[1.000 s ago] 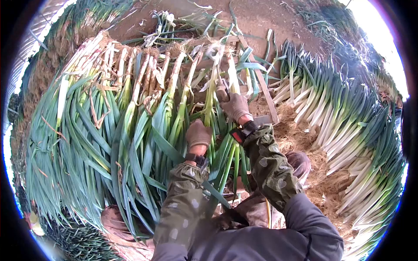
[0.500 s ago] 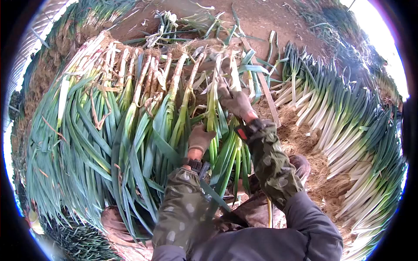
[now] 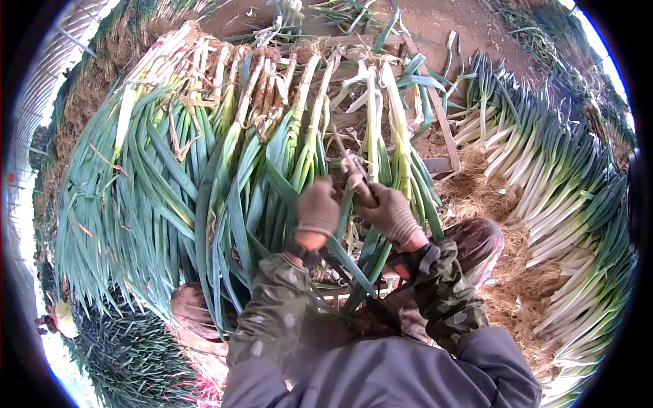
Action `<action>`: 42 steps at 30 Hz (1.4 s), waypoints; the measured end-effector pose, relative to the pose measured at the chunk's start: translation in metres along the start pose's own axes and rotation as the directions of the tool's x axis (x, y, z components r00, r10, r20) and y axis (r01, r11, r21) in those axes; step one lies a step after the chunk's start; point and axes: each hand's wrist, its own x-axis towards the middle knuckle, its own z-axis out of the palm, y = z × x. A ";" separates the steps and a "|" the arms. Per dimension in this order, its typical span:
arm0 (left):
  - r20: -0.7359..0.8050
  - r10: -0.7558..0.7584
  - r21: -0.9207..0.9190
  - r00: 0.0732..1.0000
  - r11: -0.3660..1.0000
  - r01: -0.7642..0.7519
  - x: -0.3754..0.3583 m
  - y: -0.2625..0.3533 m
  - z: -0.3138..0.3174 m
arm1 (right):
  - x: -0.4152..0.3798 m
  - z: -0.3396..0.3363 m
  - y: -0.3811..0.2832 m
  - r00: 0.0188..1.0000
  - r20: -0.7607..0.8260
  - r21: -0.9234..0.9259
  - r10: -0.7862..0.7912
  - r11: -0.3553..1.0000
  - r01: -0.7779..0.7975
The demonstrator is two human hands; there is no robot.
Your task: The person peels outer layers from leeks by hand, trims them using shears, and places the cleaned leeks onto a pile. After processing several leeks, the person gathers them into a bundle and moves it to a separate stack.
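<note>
My left hand (image 3: 318, 207), in a brown glove, is closed over the green leaves of the leeks (image 3: 258, 183), its fingertips blurred; whether it grips a leaf cannot be made out. Just to the right, my right hand (image 3: 389, 214), gloved too, is wrapped round a slim tool (image 3: 354, 166) whose thin end points up and to the left. Two cleaner stalks with pale shafts (image 3: 396, 115) lie beyond the right hand, roots away from me. Left of them are leeks with brown, dry outer skins.
Clean leeks with white shafts (image 3: 544, 197) lie in a long row at the right, beside matted roots (image 3: 524, 272). A wooden strip (image 3: 435, 109) slants at the back right. Loose leaves lie on the soil (image 3: 435, 20). More greens (image 3: 129, 347) stand at the lower left.
My right hand has drawn back from the pale shafts toward my left hand, and the tool shows more plainly. The leafy stalk near both hands now lies to the right of my left hand.
</note>
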 end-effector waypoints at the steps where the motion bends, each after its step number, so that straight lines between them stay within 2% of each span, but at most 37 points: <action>1: -0.120 -0.056 0.032 0.991 0.998 0.061 0.009 -0.011 -0.016 | -0.005 0.009 -0.005 1.000 0.005 -0.025 -0.004 1.000 0.004; 3: -0.271 -0.069 0.091 0.960 0.991 0.097 0.026 -0.033 -0.032 | -0.013 0.028 -0.008 1.000 0.008 -0.056 -0.020 0.998 0.021; 4: -0.346 0.023 0.140 0.938 0.990 0.027 0.028 -0.041 -0.032 | -0.016 0.037 -0.006 1.000 0.006 -0.062 -0.030 0.998 0.030; 7: -0.366 0.005 0.072 0.931 0.997 0.023 0.025 -0.025 -0.047 | -0.025 0.046 -0.018 1.000 0.012 -0.108 -0.014 0.994 0.015; 11: -0.281 -0.049 0.179 0.958 0.978 0.102 0.049 -0.031 -0.044 | -0.019 0.051 -0.022 0.999 0.021 -0.135 -0.036 0.990 0.038; 14: -0.179 -0.114 0.293 0.977 0.942 0.163 0.066 -0.034 -0.039 | -0.001 0.054 -0.022 0.999 -0.045 -0.121 -0.016 0.993 0.011; 15: -0.217 -0.086 0.288 0.973 0.946 0.147 0.069 -0.037 -0.036 | 0.008 0.055 -0.019 0.998 -0.058 -0.149 -0.031 0.989 0.022; 18: -0.216 -0.146 0.259 0.965 0.945 0.201 0.080 -0.037 -0.037 | 0.038 0.053 -0.020 0.996 -0.092 -0.137 -0.008 0.991 -0.004; 19: -0.201 -0.147 0.284 0.968 0.937 0.201 0.078 -0.033 -0.039 | 0.050 0.055 -0.020 0.990 -0.138 -0.127 -0.003 0.992 -0.015; 22: -0.178 -0.141 0.308 0.974 0.932 0.192 0.086 -0.039 -0.033 | 0.075 0.042 -0.027 0.995 -0.098 -0.151 0.008 0.988 -0.023; 23: -0.173 -0.113 0.312 0.978 0.936 0.163 0.085 -0.039 -0.031 | 0.082 0.040 -0.023 0.994 -0.102 -0.149 -0.044 0.988 0.029; 26: -0.139 -0.148 0.325 0.979 0.927 0.186 0.087 -0.037 -0.024 | 0.105 0.040 -0.020 0.983 -0.175 -0.170 -0.057 0.985 0.027; 30: -0.111 -0.167 0.322 0.980 0.926 0.195 0.086 -0.039 -0.016 | 0.137 0.027 -0.025 0.992 -0.130 -0.176 0.002 0.984 -0.025; 34: -0.125 -0.147 0.341 0.981 0.922 0.181 0.088 -0.047 -0.014 | 0.156 0.025 -0.021 0.990 -0.135 -0.193 -0.050 0.981 0.023; 39: -0.119 -0.217 0.292 0.969 0.925 0.243 0.088 -0.050 -0.008 | 0.186 0.029 -0.013 0.985 -0.166 -0.227 -0.034 0.974 -0.005; 42: -0.128 -0.174 0.208 0.976 0.958 0.198 0.087 -0.053 -0.006 | 0.196 0.023 -0.011 0.991 -0.115 -0.175 -0.071 0.983 0.050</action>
